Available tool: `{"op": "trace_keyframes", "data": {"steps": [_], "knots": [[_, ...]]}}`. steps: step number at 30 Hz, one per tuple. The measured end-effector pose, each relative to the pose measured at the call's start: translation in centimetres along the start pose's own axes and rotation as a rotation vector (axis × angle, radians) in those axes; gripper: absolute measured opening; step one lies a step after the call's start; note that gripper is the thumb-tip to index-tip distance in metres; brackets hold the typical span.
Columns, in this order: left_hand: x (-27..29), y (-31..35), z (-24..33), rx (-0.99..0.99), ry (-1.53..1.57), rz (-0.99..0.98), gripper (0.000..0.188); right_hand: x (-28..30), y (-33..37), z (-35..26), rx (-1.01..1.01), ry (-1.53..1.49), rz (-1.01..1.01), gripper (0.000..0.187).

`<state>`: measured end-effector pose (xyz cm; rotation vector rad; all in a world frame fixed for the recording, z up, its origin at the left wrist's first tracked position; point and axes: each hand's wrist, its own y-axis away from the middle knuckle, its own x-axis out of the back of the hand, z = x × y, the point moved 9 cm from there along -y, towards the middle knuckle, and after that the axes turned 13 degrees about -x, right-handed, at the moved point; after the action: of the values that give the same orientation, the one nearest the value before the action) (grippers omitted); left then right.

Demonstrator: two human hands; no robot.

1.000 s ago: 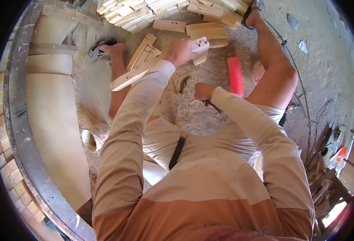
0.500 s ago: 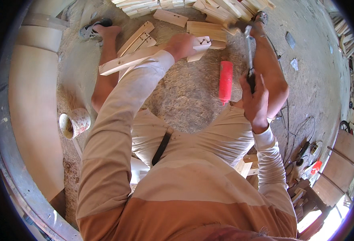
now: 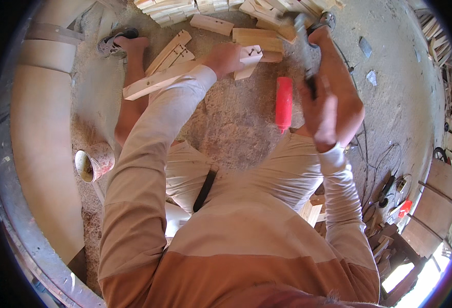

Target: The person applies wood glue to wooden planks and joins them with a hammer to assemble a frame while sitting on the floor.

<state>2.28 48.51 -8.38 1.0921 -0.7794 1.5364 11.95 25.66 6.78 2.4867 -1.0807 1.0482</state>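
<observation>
My left hand [image 3: 225,60] is closed around a pale length of wood [image 3: 156,82], near its joint with a short end piece [image 3: 249,61]. Two dark nails [image 3: 253,51] stick up from that end. In my right hand [image 3: 320,110] is a hammer [image 3: 303,43], gripped by its dark handle; its head is raised to the right of the nails and smeared by motion. A red squeeze bottle [image 3: 284,104] lies on the floor between my knees, left of the right hand.
More nailed wood pieces [image 3: 172,54] lie beyond my left forearm, with a wider block [image 3: 259,41] and a stack of cut wood [image 3: 172,10] farther off. A stained bucket [image 3: 96,161] sits at the left. Cables [image 3: 372,159] run along the floor at the right.
The hammer has swung a little to the left, its handle tilting the same way. My left hand keeps its hold on the wood; the whole view has shifted slightly.
</observation>
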Motion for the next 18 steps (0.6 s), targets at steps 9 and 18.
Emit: {"op": "trace_keyframes", "data": {"steps": [9, 18], "knots": [[1.4, 0.2, 0.3, 0.002, 0.000, -0.008, 0.046, 5.4, 0.7, -7.8, 0.124, -0.248, 0.279, 0.017], [0.0, -0.3, -0.6, 0.020, 0.044, -0.036, 0.044, 2.4, -0.8, -2.4, -0.099, 0.221, 0.052, 0.031]]}}
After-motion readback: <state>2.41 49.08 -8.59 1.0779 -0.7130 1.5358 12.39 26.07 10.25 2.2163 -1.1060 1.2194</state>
